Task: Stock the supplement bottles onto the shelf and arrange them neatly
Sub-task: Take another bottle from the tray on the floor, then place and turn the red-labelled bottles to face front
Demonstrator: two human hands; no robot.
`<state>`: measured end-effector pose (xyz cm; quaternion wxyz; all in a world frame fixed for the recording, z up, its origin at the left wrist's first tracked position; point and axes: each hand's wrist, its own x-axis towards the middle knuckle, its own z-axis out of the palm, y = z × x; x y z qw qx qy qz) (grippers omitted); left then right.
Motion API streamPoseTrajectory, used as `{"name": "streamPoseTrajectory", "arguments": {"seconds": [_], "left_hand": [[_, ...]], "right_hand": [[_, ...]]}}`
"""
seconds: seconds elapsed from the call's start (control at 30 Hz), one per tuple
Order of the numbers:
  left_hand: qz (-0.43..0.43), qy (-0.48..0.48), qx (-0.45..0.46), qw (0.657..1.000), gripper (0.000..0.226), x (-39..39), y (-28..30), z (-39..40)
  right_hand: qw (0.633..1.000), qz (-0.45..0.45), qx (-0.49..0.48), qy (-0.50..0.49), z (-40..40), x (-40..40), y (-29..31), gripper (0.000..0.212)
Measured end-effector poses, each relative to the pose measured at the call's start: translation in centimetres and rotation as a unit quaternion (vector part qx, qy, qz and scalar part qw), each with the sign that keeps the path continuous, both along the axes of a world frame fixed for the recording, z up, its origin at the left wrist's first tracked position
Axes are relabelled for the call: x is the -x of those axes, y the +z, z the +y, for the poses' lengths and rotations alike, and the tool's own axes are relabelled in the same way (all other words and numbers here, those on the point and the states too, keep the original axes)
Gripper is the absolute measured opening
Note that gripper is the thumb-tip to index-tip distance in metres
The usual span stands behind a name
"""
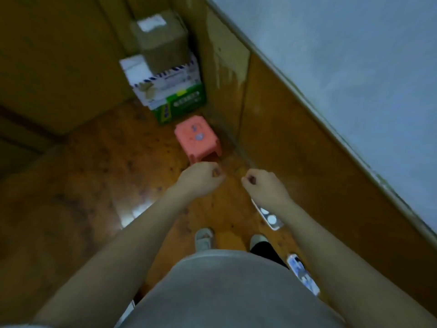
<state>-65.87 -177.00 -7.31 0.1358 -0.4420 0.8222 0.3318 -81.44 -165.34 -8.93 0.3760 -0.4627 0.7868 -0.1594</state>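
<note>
Brown floor tiles [94, 185] lie below the left hand [199, 177] and right hand [264, 183], both with fingers curled in on nothing, while white-capped bottles in a tray [269, 216] (blurred) sit on the floor just beneath the right wrist, a pink stool [196, 138] standing beyond the knuckles

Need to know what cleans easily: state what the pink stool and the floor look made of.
Pink stool: probably moulded plastic, given its uniform matte colour and rounded edges. Floor: speckled orange-brown, glossy, likely polished stone or tile, since it reflects light.
</note>
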Motion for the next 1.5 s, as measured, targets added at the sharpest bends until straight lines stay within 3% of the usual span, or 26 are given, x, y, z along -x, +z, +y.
{"name": "streamPoseTrajectory", "arguments": {"seconds": [0.13, 0.3, 0.4, 0.6, 0.67, 0.83, 0.97, 1.13, 1.37, 1.5], "left_hand": [[0.026, 0.132, 0.072, 0.988, 0.028, -6.4, 5.5, 1.0], [0.032, 0.323, 0.145, 0.935, 0.030, -13.5, 10.1, 6.9], [0.003, 0.423, 0.187, 0.887, 0.026, -17.3, 11.5, 12.4], [-0.053, 0.592, 0.195, 0.781, 0.020, -23.9, 15.5, 25.7], [-0.057, 0.618, 0.196, 0.759, 0.021, -25.2, 16.7, 27.9], [-0.078, 0.706, 0.219, 0.668, 0.024, -30.9, 18.3, 37.9], [-0.073, 0.742, 0.224, 0.628, 0.023, -35.5, 18.2, 44.9], [-0.029, 0.781, 0.243, 0.575, 0.008, -42.2, 16.8, 53.3], [0.138, 0.839, 0.263, 0.456, 0.012, -47.4, 13.4, 59.1], [0.178, 0.848, 0.270, 0.419, 0.017, -49.7, 12.1, 59.8]], "right_hand": [[0.994, 0.000, 0.059, 0.095, -3.1, -4.3, 3.9, 0.031], [0.949, 0.012, 0.120, 0.293, -5.1, -10.4, 8.3, 0.034], [0.902, 0.018, 0.145, 0.407, -4.5, -14.7, 10.0, 0.035], [0.775, 0.010, 0.175, 0.608, 1.3, -24.9, 15.1, 0.029], [0.754, -0.001, 0.187, 0.629, 2.7, -27.2, 16.5, 0.029], [0.661, -0.030, 0.188, 0.726, 10.4, -36.3, 19.4, 0.025], [0.603, -0.029, 0.194, 0.773, 16.7, -44.1, 20.2, 0.026], [0.560, -0.037, 0.186, 0.806, 24.3, -52.9, 19.7, 0.029], [0.550, -0.057, 0.127, 0.824, 30.7, -59.9, 15.8, 0.027], [0.556, -0.072, 0.108, 0.821, 31.3, -63.2, 14.4, 0.019]]}}
